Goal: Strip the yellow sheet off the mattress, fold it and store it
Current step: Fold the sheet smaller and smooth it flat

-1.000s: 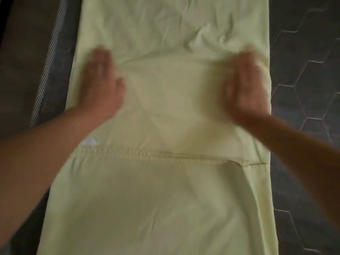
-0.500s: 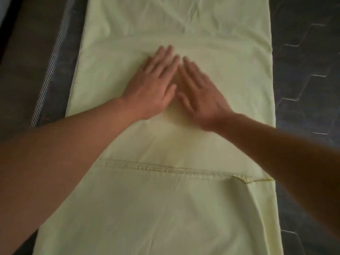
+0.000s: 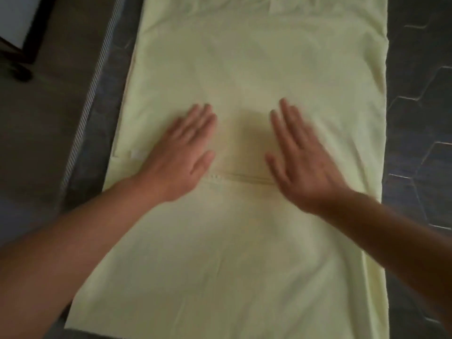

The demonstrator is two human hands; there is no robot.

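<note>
Two hands, left hand [image 3: 182, 152] and right hand [image 3: 302, 157], lie flat, fingers straight, on one yellow sheet [image 3: 244, 69].

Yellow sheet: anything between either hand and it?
Nothing visible. The left hand and the right hand both lie flat, fingers straight, directly on the yellow sheet, its stitched hem showing between them. Motion blur hides exact contact.

Left hand [image 3: 182, 152], right hand [image 3: 302, 162] flat, apart
</note>
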